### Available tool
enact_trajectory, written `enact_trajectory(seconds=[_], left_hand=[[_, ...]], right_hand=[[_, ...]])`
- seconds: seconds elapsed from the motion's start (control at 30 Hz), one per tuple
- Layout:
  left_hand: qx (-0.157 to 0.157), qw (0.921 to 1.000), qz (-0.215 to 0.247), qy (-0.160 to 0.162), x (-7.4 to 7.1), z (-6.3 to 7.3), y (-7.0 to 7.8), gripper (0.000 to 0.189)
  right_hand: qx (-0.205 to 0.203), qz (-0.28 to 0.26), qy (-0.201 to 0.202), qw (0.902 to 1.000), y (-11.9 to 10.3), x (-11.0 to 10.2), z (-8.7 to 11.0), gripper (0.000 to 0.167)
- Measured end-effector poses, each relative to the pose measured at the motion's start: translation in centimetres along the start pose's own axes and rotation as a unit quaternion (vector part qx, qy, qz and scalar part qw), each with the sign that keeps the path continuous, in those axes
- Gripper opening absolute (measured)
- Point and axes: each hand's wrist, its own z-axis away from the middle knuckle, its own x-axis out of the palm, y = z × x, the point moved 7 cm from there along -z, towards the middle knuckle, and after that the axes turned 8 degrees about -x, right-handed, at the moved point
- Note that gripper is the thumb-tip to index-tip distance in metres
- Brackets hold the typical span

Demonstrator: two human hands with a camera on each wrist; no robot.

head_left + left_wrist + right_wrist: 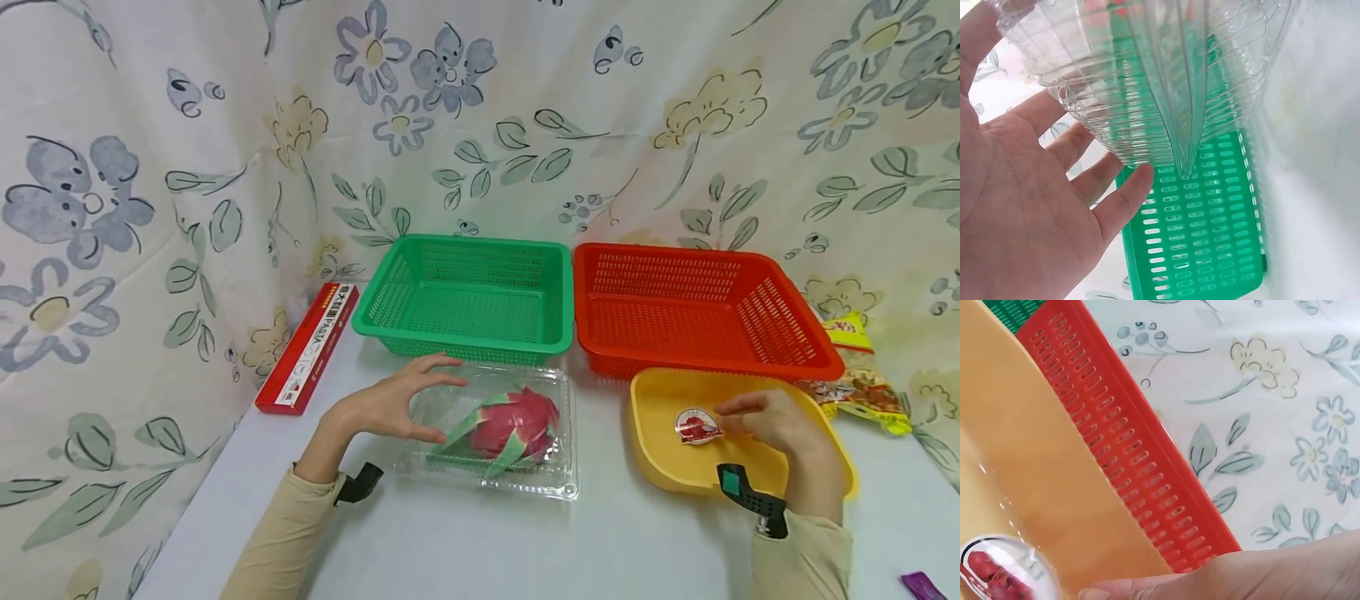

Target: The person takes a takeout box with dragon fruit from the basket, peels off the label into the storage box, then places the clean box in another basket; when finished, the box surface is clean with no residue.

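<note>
A clear plastic clamshell box (566, 479) lies on the table in the head view, with a pink dragon fruit (517, 423) with green scales inside. My left hand (393, 406) is at the box's left side, fingers spread and thumb apart. In the left wrist view the fingertips of that hand (1035, 200) come right up to the ribbed plastic wall. Over a yellow basin (660, 479), my right hand (772, 421) pinches a small clear packet (697, 426) with a round label showing red pieces. The right wrist view shows the packet (1007, 575) beside the thumb.
A green basket (480, 321) and a red basket (667, 329) stand side by side behind the box and basin. A red pasta box (307, 350) lies at left. A yellow snack bag (862, 375) is at right. A purple wrapper (922, 586) lies near the front right.
</note>
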Motion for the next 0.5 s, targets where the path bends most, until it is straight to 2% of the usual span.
enact_trajectory(seconds=[0.17, 0.27, 0.37, 0.5], left_hand=[[-0.006, 1.0, -0.003, -0.002, 0.0, 0.0, -0.1, 0.072], [-0.005, 1.0, -0.003, -0.001, 0.0, 0.0, -0.2, 0.072], [0.001, 1.0, -0.003, 0.0, 0.0, 0.1, -0.1, 0.072], [0.003, 1.0, -0.001, 0.0, -0.1, 0.2, 0.0, 0.071]], right_hand=[[-0.014, 0.021, 0.008, 0.9997, -0.6, -0.4, 0.2, 0.04], [-0.017, 0.015, 0.011, 0.9997, -1.4, -0.6, 0.5, 0.049], [-0.028, 0.0, 0.013, 0.9995, -2.8, -0.5, 0.8, 0.055], [-0.066, -0.014, 0.021, 0.9975, -6.0, -0.1, 1.1, 0.052]])
